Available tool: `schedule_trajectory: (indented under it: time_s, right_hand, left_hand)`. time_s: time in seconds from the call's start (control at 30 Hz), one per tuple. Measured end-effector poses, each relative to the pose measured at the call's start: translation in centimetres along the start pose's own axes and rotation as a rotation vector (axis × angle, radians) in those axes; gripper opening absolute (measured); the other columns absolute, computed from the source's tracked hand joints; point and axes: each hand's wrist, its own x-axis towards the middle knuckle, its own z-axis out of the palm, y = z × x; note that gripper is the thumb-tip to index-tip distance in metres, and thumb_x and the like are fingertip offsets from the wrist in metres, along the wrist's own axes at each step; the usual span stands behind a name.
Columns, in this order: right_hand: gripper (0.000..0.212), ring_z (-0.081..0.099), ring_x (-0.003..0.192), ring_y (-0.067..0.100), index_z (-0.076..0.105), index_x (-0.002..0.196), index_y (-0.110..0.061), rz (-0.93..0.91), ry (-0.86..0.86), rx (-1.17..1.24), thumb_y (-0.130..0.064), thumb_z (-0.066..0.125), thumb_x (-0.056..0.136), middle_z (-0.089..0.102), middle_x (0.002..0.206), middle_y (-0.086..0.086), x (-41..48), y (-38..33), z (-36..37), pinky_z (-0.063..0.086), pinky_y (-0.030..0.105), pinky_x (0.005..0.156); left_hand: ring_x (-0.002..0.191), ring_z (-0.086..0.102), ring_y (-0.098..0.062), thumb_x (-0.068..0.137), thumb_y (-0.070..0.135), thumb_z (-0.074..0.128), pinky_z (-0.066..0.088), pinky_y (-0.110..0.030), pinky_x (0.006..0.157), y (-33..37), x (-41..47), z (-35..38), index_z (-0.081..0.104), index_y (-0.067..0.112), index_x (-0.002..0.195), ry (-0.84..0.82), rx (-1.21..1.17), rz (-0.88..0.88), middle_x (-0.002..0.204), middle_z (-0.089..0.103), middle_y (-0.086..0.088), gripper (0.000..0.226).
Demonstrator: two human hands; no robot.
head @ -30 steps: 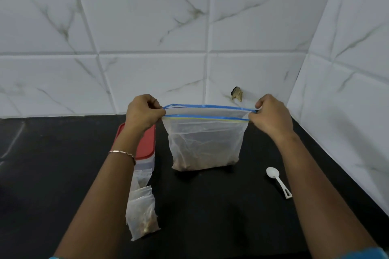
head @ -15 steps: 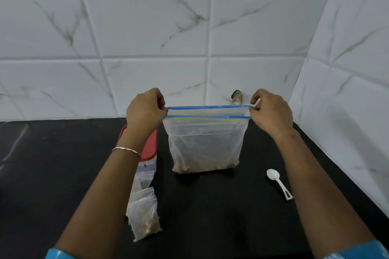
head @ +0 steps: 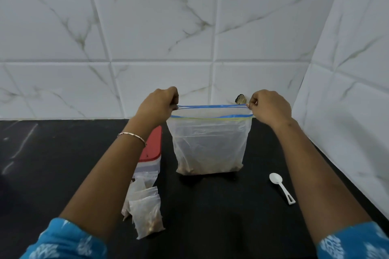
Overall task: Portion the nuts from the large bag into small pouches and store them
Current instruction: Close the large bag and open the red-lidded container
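While pinching top corners of the large bag [head: 208, 145] with left hand [head: 157, 105] and right hand [head: 271, 107], holds it taut. Upright on desk [head: 210, 216].

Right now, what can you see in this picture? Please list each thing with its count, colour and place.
large bag: one, clear with blue top strip, upright at counter centre, brown nuts at its bottom
small pouches: several, count unclear, clear, lying front left of the bag
container: one, clear with red lid, left of the bag, behind the pouches
spoon: one, white, lying right of the bag
counter: one, black
wall: white marbled tiles, behind and right
bracelet: one, metal, on left wrist
left hand: pinches the bag's top left corner
right hand: pinches the bag's top right corner
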Motion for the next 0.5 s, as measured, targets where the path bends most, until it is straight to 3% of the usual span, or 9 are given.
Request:
schedule_trajectory:
  time_s: [0.1,0.17,0.27,0.37,0.5]
  right_hand:
    - [0.013,0.049,0.076,0.019,0.066,0.097,-0.019,-0.052,0.042,-0.047,-0.017,0.053,0.095,0.067,0.098,0.001,-0.1,0.3,-0.1,0.035,0.03,0.062]
    - [0.011,0.05,0.077,0.021,0.06,0.099,-0.017,-0.087,0.068,-0.077,-0.014,0.052,0.093,0.065,0.097,0.001,-0.3,0.8,-0.1,0.035,0.03,0.062]
    - [0.014,0.049,0.097,0.021,0.057,0.089,-0.018,-0.141,0.037,-0.089,-0.005,0.061,0.085,0.055,0.11,0.001,-0.5,1.7,0.4,0.039,0.031,0.065]
    - [0.029,0.046,0.108,0.016,0.063,0.076,-0.025,-0.207,-0.095,-0.017,0.004,0.062,0.083,0.051,0.118,-0.004,-0.6,2.1,1.2,0.043,0.028,0.075]
    - [0.037,0.047,0.115,0.019,0.072,0.089,-0.027,-0.218,-0.253,0.05,-0.003,0.044,0.09,0.053,0.124,-0.006,-0.5,2.7,1.6,0.045,0.037,0.092]
  left_hand:
    - [0.087,0.064,-0.026,0.079,-0.013,0.051,0.051,-0.036,0.075,0.0,0.4,-0.7,0.057,0.019,0.082,-0.1,0.115,0.097,0.092,0.068,-0.004,0.033]
    - [0.093,0.061,-0.023,0.078,-0.016,0.048,0.047,-0.032,0.076,0.2,0.6,-0.7,0.065,0.018,0.093,-0.156,0.214,0.16,0.101,0.063,-0.003,0.041]
    - [0.101,0.056,-0.018,0.083,-0.012,0.05,0.045,-0.03,0.077,0.2,0.4,-0.3,0.068,0.024,0.107,-0.202,0.313,0.211,0.112,0.055,0.002,0.047]
    - [0.094,0.051,-0.014,0.085,-0.009,0.051,0.043,-0.028,0.076,0.1,0.3,0.5,0.07,0.025,0.096,-0.241,0.29,0.183,0.112,0.053,0.002,0.04]
    - [0.092,0.052,-0.02,0.089,-0.005,0.045,0.046,-0.037,0.084,-0.8,0.6,0.8,0.066,0.023,0.083,-0.214,0.132,0.096,0.104,0.056,-0.003,0.035]
